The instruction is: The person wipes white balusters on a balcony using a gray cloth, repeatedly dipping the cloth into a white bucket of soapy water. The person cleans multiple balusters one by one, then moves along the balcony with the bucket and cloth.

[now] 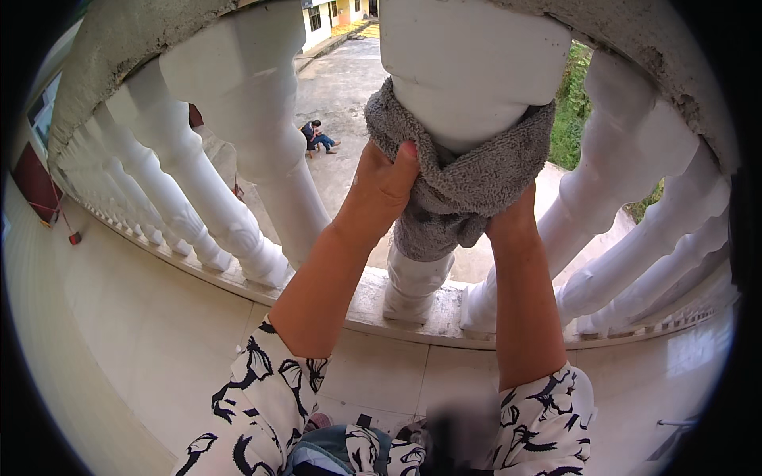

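A grey terry cloth (pixel 482 172) is wrapped around the upper part of a white baluster (pixel 470 53) straight in front of me. My left hand (pixel 387 178) grips the cloth at its left side, thumb pressed on top. On the other side my right hand (pixel 515 208) reaches under the cloth, which covers its fingers; only the wrist and a little of the hand show. Cloth folds cross over the front of the baluster, and a bunched end hangs below. The baluster's lower part (pixel 417 279) stands on the rail base (pixel 369 297).
More white balusters (pixel 190 178) line both sides under a rough concrete handrail (pixel 667 53). Pale tiles (pixel 178 333) cover the balcony floor. A long-handled tool (pixel 74 237) leans at the far left. Beyond the railing, a seated person (pixel 320 137) is on the concrete yard (pixel 339 77) below.
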Demonstrator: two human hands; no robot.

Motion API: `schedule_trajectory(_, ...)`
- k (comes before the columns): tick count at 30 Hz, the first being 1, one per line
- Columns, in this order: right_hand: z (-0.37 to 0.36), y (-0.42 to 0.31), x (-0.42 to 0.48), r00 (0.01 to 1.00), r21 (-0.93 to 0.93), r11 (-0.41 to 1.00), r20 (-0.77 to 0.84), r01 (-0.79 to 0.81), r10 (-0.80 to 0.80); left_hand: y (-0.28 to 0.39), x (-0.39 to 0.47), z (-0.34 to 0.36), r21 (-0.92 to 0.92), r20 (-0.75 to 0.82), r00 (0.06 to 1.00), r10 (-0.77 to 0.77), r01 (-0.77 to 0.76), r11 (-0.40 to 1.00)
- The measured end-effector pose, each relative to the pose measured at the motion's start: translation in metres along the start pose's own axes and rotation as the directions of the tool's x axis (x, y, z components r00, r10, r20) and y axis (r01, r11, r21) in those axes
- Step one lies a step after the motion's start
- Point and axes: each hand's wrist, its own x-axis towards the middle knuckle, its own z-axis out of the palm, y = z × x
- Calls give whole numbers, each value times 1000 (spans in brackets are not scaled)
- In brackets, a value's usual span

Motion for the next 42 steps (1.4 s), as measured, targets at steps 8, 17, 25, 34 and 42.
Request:
schedule_trajectory(8, 16, 18, -7, 993, -36, 995, -72, 88, -90, -5, -15, 6, -242, -81, 989, -123, 101, 965)
schedule_trajectory(17, 26, 28, -79, 997, -3, 999, -68, -36, 35, -2, -31, 22, 99, -140, 987, -81, 95, 991)
schedule_trajectory(25, 19, 49, -140, 971, 149, 960, 80, -237, 227, -61, -98, 1, 127, -134, 974, -180, 197, 972)
schedule_trajectory(34, 0, 81, -223, 932, -132, 949, 187, -288, 309, -125, -185, -21, 135, -189, 916, -354, 381, 915)
schedule_trajectory(42, -27, 95, -250, 901, -523, 829, 237, -197, 364, -174, -234, -52, 62, -311, 813, -492, 534, 843)
